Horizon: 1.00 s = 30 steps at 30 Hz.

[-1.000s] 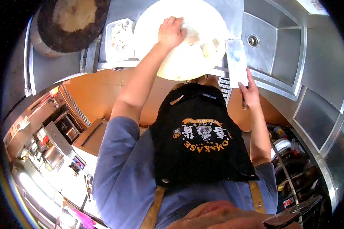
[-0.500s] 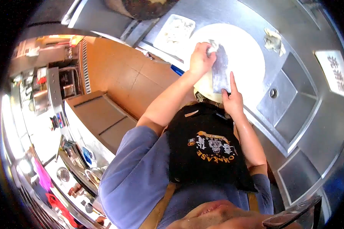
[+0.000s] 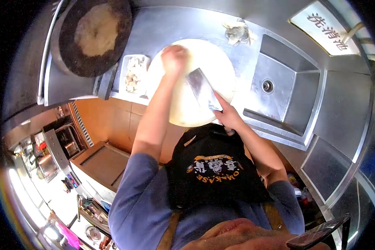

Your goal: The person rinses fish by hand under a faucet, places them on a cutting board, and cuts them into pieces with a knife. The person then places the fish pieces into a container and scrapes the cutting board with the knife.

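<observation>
Stainless steel kitchen counter [image 3: 162, 29] fills the upper field, with orange floor tiles below its edge. Nearest the camera: blue sleeves and a black apron with orange print [image 3: 214, 166]. Compared with the frame half a second back, the view has swung so the counter sits more level; the right hand [image 3: 228, 117] has drawn toward the near rim of the round pale cutting board [image 3: 212, 58], fingers wrapped around the handle of the broad steel cleaver [image 3: 202, 89], whose blade now lies angled across the board's middle rather than under the left hand. Left hand [image 3: 173, 58] has moved to the board's far-left part, blurred, fingers curled downward; whether it grips anything cannot be told. Just left of the board: white rectangular tray of pale cut pieces [image 3: 133, 74]. Farther left: dark round chopping block [image 3: 96, 35]. Right: steel sink basin [image 3: 287, 89]; crumpled pale cloth [image 3: 237, 32] beyond the board.
</observation>
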Tool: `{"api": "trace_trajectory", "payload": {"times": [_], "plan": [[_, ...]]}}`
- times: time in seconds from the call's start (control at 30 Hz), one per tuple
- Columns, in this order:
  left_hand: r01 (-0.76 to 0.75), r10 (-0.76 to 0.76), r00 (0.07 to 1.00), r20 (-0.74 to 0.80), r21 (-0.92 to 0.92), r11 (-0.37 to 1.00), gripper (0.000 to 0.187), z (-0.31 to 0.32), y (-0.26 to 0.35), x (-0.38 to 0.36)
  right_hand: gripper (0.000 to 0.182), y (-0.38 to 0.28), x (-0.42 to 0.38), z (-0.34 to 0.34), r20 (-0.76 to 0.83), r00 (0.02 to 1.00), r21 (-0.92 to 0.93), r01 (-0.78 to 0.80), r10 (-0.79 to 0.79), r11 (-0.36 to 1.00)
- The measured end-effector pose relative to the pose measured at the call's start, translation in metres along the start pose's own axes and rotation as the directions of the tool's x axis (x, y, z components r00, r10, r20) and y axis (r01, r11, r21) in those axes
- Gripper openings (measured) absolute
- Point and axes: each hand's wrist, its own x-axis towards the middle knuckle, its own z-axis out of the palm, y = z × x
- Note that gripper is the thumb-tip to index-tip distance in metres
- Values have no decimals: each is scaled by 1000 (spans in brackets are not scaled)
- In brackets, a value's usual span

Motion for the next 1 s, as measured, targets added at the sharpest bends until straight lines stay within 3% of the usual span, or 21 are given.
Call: {"api": "trace_trajectory", "payload": {"times": [0.03, 0.07, 0.1, 0.13, 0.17, 0.23, 0.27, 0.33, 0.37, 0.43, 0.47, 0.5, 0.57, 0.63, 0.7, 0.73, 0.93, 1.0], "plan": [[44, -41, 998, 47, -63, 997, 8, 39, 26, 12, 75, -6, -5, -15, -7, 1000, 13, -3, 3, 1000], [-2, 9, 990, 143, -48, 999, 12, 68, 56, 26, 75, -14, -10, -29, 78, 988, 24, -136, 133, 990], [-60, 28, 970, 240, 125, 990, 17, 100, 77, 37, 76, -14, -14, -39, 167, 952, 22, -264, 257, 964], [-80, 25, 966, 256, 204, 976, 25, 131, 87, 41, 76, -5, -17, -41, 121, 974, 27, -198, 193, 980], [-49, -88, 928, 362, 352, 935, 30, 151, 101, 51, 76, 2, -17, -44, 121, 974, 33, -195, 190, 980], [18, -240, 898, 368, 513, 858, 33, 186, 101, 53, 77, 19, -18, -48, 71, 991, -15, -114, 115, 993], [16, -241, 898, 369, 519, 855, 33, 198, 97, 60, 78, 40, -16, -44, 13, 1000, -50, 23, -22, 998], [311, -534, 658, 531, 455, 834, 33, 194, 101, 75, 77, 46, -17, -50, 6, 1000, -49, 17, -17, 999], [306, -536, 659, 528, 462, 832, 33, 183, 99, 79, 76, 48, -17, -53, -11, 1000, -55, 15, -15, 998], [-20, -111, 723, 681, 181, 983, 35, 149, 88, 88, 77, 47, -16, -58, -6, 1000, 8, 12, -12, 1000], [607, -416, 686, 598, -153, 780, 14, 156, 70, 88, 77, 45, -15, -61, 3, 1000, 59, 5, -5, 998], [605, -418, 689, 592, -152, 782, 14, 142, 70, 90, 77, 42, -15, -65, 6, 1000, 58, 11, -11, 998], [761, -407, 648, 644, -523, 384, 15, 100, 81, 96, 79, 32, -13, -72, 121, 981, 61, -157, 148, 986], [766, -426, 643, 637, -535, 356, 16, 71, 86, 99, 78, 31, -14, -70, 108, 983, 32, -152, 148, 988], [708, -348, 704, 620, -566, 423, 14, 50, 84, 96, 77, 35, -14, -63, -5, 999, 89, -47, 47, 995], [708, -357, 704, 613, -573, 412, 14, 36, 90, 95, 76, 29, -17, -63, -6, 997, 121, -73, 75, 990], [728, -276, 678, 681, -675, 121, 17, -20, 91, 25, 75, 29, -28, -47, -77, 992, 276, -77, 102, 958], [796, -391, 569, 723, -603, 45, 16, -39, 77, -22, 75, 35, -33, -44, -111, 988, 287, -68, 104, 956]]}}
